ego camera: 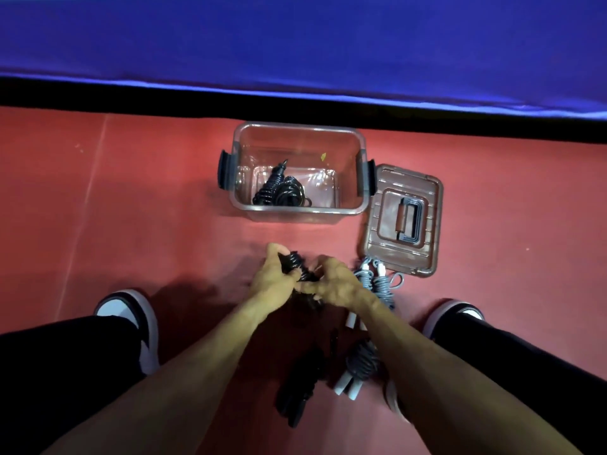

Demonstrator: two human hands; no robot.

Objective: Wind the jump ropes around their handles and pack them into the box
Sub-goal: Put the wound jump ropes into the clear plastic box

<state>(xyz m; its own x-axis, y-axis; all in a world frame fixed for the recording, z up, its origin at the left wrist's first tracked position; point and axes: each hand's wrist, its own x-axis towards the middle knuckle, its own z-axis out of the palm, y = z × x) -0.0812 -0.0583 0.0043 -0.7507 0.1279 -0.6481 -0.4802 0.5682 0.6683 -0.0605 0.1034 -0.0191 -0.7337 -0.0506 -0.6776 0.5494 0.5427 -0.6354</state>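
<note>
Floor: red floor (131,224), and across the far side a blue padded mat (295,34) with a black edge.
Box: clear plastic box (297,210) sits open on the floor straight ahead, dark latches at both short ends.
Packed rope: one black wound rope (279,188) already lies in the box, left of centre, its long axis running away from the person and tilted right.
Rope in play: black jump rope (297,267), coiled, held low over the floor between box and feet; which way it points I cannot tell, the fingers cover it.
Left hand (274,280): curled round the coils, gripping.
Right hand (331,284): fingers bent, pinching the same bundle from the other side.
Lid: box lid (405,221) lies flat, just right of the box, handle up.
Waiting: grey wound rope (379,284) beside the lid, another grey rope (361,362) and a black rope (302,389) nearer the person, partly hidden by the forearms.
Shoes: left shoe (131,316) and right shoe (456,313) flank the pile.
</note>
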